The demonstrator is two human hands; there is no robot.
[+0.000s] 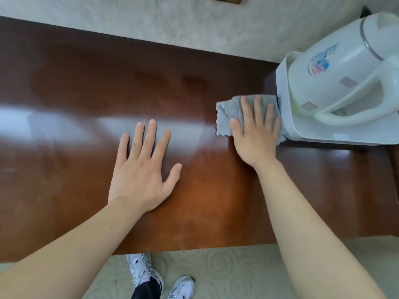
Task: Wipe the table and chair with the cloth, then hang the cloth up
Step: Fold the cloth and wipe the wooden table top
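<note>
Head view: cloth [228, 114] under flat open right hand [253, 134], left hand [140, 169] splayed on table [64, 93].

A reddish-brown, glossy colour is shown by the wooden table [75, 87], broken by pale bluish-white streaks of reflected light across its middle. The cloth [226, 113] at the right is coloured a light grey, with a nubbly woven texture. The electric kettle [336, 67] at the far right is seen in off-white, marked with a blue and red emblem, two small pinkish squares and a silver band near its top; the tray [287, 117] under it is white. The carpet [226, 275] is patterned with pale grey-green swirls. The near sneakers [142, 268] are coloured white with grey.
</note>
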